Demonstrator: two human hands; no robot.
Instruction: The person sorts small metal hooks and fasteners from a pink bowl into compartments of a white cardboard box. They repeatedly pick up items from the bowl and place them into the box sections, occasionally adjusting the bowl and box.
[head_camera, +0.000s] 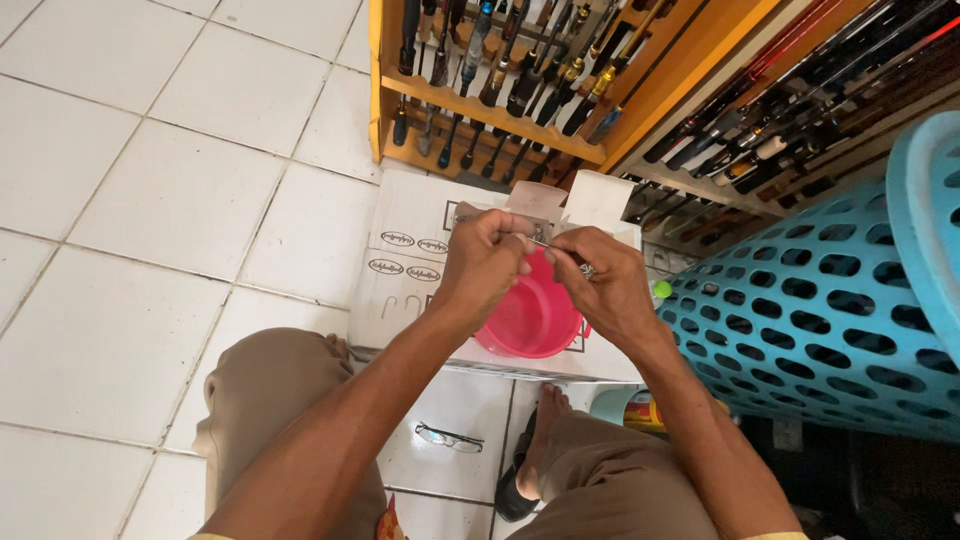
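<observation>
My left hand (487, 257) and my right hand (600, 280) meet above a pink plastic bowl (530, 320). Between their fingertips both pinch a small thin metal piece (545, 243); its exact kind is too small to tell. A ring shows on a finger of my right hand. The bowl stands on a white cardboard box (405, 260) in front of my knees.
A wooden rack of fishing rods (500, 90) stands behind the box, with more rods (790, 110) leaning at the right. A blue perforated plastic basket (830, 310) lies at the right. Eyeglasses (450, 437) lie on the white tiled floor (150, 220) between my legs.
</observation>
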